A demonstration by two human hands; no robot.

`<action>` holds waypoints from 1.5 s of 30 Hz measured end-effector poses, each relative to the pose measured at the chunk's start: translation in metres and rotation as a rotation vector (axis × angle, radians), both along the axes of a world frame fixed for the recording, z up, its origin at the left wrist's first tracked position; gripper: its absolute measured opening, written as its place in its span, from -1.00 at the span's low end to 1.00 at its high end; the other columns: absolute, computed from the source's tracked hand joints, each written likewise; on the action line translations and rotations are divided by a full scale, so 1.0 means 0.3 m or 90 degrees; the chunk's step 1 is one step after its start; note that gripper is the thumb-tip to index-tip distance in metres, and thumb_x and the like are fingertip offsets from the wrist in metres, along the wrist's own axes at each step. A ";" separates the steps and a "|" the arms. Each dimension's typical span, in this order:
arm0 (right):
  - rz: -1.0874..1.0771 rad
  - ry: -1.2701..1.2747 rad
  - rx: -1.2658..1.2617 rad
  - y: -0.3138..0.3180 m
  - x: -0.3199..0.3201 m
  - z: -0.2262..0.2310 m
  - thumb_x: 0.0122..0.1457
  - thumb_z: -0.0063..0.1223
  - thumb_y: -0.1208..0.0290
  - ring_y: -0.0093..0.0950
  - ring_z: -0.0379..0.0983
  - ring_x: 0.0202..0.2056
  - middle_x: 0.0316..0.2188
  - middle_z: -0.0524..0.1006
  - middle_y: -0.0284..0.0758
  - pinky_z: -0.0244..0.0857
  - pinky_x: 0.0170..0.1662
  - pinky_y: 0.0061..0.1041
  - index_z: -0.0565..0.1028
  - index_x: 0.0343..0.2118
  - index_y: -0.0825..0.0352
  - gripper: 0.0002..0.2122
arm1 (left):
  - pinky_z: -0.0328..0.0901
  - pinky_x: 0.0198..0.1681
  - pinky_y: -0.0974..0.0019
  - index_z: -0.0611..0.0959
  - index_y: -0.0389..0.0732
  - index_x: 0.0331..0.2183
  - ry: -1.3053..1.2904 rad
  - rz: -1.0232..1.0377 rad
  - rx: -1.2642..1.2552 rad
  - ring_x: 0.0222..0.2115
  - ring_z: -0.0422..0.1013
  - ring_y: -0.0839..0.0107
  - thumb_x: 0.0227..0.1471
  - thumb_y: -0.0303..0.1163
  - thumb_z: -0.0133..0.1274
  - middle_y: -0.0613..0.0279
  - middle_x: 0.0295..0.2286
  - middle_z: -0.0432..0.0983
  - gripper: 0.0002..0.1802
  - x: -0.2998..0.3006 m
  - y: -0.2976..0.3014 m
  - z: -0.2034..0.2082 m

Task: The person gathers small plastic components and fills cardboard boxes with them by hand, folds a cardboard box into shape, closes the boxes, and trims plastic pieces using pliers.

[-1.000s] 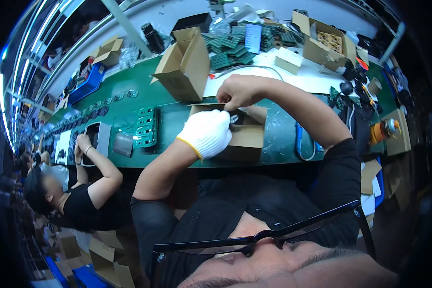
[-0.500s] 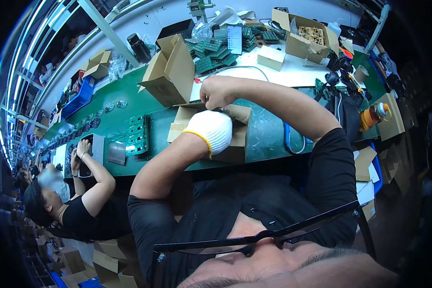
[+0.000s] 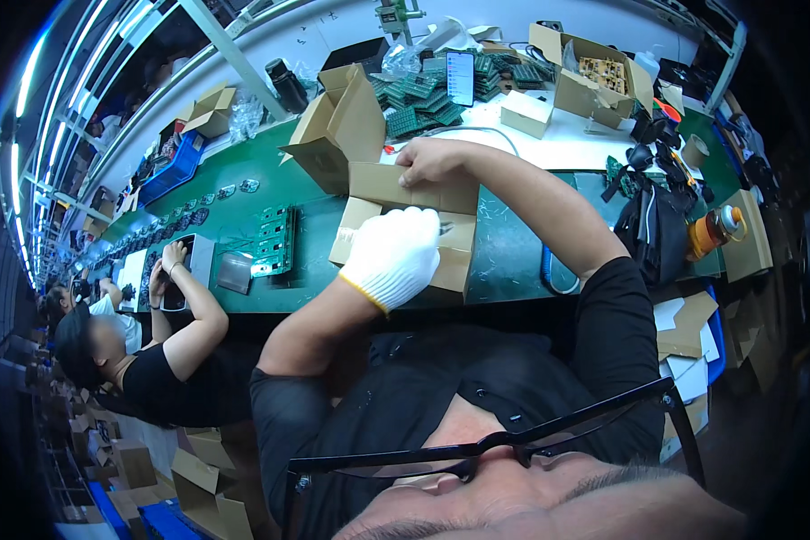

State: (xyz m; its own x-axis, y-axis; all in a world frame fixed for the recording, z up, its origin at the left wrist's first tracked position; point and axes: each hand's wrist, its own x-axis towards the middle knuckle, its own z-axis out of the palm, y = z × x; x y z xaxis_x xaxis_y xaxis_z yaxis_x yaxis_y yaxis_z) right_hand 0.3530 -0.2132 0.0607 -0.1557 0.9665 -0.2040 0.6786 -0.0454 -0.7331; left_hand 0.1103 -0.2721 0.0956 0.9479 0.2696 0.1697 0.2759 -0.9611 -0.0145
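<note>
An unfolded cardboard box (image 3: 454, 236) stands at the bench edge before me, its flaps raised. My right hand (image 3: 435, 162), bare, pinches the top of its far flap between thumb and fingers. My left hand (image 3: 392, 256), in a white knit glove with a yellow cuff, is over the near left part of the box with its fingers curled. From those fingers pokes a thin, dark, metal-looking piece (image 3: 445, 229); its kind cannot be made out. The glove hides part of the box's inside.
A taller open carton (image 3: 337, 126) stands just behind the box. Stacked green circuit boards (image 3: 423, 99), a phone (image 3: 460, 78) and a small white box (image 3: 526, 112) lie farther back. Left are a board panel (image 3: 274, 241) and a co-worker (image 3: 166, 360); right, an orange bottle (image 3: 706, 236).
The far flap now stands upright in my right hand, which was a fist over the box before. My gloved hand has turned, showing the thin piece. The view has shifted slightly.
</note>
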 end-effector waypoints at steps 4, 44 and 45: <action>0.006 -0.082 0.025 -0.013 0.074 -0.103 0.30 0.33 0.10 -0.27 0.63 -0.10 -0.14 0.71 -0.13 0.45 0.06 -0.27 0.66 0.09 0.33 -0.56 | 0.47 -0.32 0.20 0.71 -0.37 -0.02 -0.499 0.085 -0.058 -0.47 0.54 0.27 0.13 -0.55 0.26 0.05 -0.40 0.63 -0.65 -0.168 0.098 -0.029; -0.260 -0.056 0.751 -0.612 -0.112 -0.199 0.21 0.32 0.16 -0.26 0.45 -0.22 -0.33 0.49 -0.22 0.32 0.07 -0.13 0.62 -0.09 0.44 -0.59 | 0.47 -0.04 -0.05 0.63 -0.24 -0.30 -0.476 -0.122 -0.357 -0.19 0.55 0.02 -0.16 -0.44 0.51 0.07 -0.29 0.60 -0.61 -0.343 0.278 -0.202; -0.255 -0.044 0.745 -0.629 -0.120 -0.214 0.21 0.32 0.16 -0.26 0.45 -0.22 -0.33 0.49 -0.22 0.32 0.07 -0.13 0.62 -0.09 0.44 -0.59 | 0.43 0.13 -0.09 0.65 -0.26 -0.33 -0.473 -0.093 -0.405 0.03 0.54 -0.06 -0.05 -0.20 0.51 -0.13 -0.06 0.59 -0.58 -0.379 0.306 -0.202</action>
State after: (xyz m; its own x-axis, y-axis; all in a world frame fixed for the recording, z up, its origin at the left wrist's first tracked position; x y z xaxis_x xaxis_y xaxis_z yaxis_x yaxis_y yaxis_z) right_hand 0.3170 -0.4020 -0.0037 0.1694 0.5501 0.8177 0.8071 0.3987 -0.4355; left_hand -0.0034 -0.1803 0.0349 0.6906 0.4053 0.5990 -0.1164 -0.7552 0.6451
